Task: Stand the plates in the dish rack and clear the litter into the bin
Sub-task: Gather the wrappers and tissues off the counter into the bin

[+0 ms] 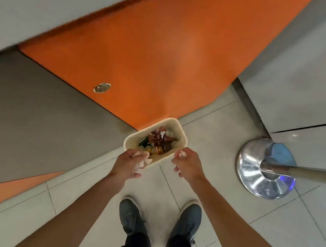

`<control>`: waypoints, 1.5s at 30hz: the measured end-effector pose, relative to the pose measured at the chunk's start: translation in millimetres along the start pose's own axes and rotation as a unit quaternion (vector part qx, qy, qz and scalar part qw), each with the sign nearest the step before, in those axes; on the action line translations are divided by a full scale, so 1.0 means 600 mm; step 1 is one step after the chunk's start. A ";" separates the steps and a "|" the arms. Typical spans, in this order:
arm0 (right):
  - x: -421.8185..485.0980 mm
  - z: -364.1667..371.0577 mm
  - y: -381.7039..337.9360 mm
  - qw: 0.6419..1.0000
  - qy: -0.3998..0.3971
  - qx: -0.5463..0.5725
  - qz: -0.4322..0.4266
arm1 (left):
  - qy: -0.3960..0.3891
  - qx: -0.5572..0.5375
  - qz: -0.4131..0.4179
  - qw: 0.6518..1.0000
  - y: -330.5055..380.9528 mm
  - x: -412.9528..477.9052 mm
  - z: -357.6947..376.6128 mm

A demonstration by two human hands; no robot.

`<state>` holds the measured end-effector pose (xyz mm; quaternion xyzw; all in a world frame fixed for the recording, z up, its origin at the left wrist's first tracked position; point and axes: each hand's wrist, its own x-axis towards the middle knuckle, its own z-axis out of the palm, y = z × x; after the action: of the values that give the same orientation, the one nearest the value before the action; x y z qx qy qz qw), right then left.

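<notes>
The bin [180,131] stands on the floor at 12 o'clock from the shoes [131,215], with wrappers [159,138] inside. The left hand [129,161] grips a tissue [141,163] over its 7 o'clock rim. The right hand [189,163] pinches a wad [182,153] at 4 o'clock.

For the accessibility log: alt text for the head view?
Left hand and right hand each hold crumpled tissue above a cream bin of wrappers on the tiled floor. Orange counter behind; steel stanchion base at right.

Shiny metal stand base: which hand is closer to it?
Right. The right hand, holding tissue, is by the corner of the bin facing the stand base; the left hand, holding more tissue, is over the bin's near rim, farther away.
</notes>
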<state>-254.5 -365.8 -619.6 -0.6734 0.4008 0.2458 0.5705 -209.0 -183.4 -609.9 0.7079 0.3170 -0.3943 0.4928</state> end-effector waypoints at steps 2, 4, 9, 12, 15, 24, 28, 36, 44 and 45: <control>0.039 0.008 0.014 1.000 0.006 0.013 -0.001 | -0.003 -0.013 0.003 1.000 -0.006 0.040 0.008; 0.077 0.019 0.028 1.000 0.007 0.027 0.005 | -0.001 -0.027 0.004 1.000 -0.016 0.078 0.015; 0.154 0.050 0.049 0.999 -0.005 0.032 0.002 | 0.036 -0.053 0.004 0.998 -0.034 0.164 0.019; 0.188 0.069 0.053 0.999 -0.016 0.044 0.006 | 0.039 -0.033 0.012 0.999 -0.043 0.202 0.026; 0.214 0.086 0.056 0.997 -0.015 0.074 0.017 | 0.028 -0.022 0.008 0.999 -0.047 0.225 0.033; 0.261 0.104 0.046 0.983 -0.002 0.145 0.110 | 0.013 0.039 0.035 0.999 -0.042 0.238 0.020; 0.241 0.095 0.041 0.985 0.015 0.116 0.125 | 0.019 0.038 0.038 0.998 -0.045 0.215 0.010; 0.145 0.056 0.040 0.996 -0.025 -0.086 -0.019 | 0.007 0.016 0.032 0.999 -0.046 0.123 0.010; -0.019 0.034 -0.031 0.945 -0.065 -0.280 -0.157 | -0.005 0.015 0.076 0.997 -0.015 -0.022 -0.006; -0.040 0.032 -0.043 0.938 -0.082 -0.291 -0.170 | -0.006 0.021 0.079 0.997 -0.010 -0.042 -0.012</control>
<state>-244.1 -340.4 -590.1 -0.8456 0.1435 0.3051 0.4139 -224.5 -176.3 -589.3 0.7385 0.2486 -0.3649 0.5095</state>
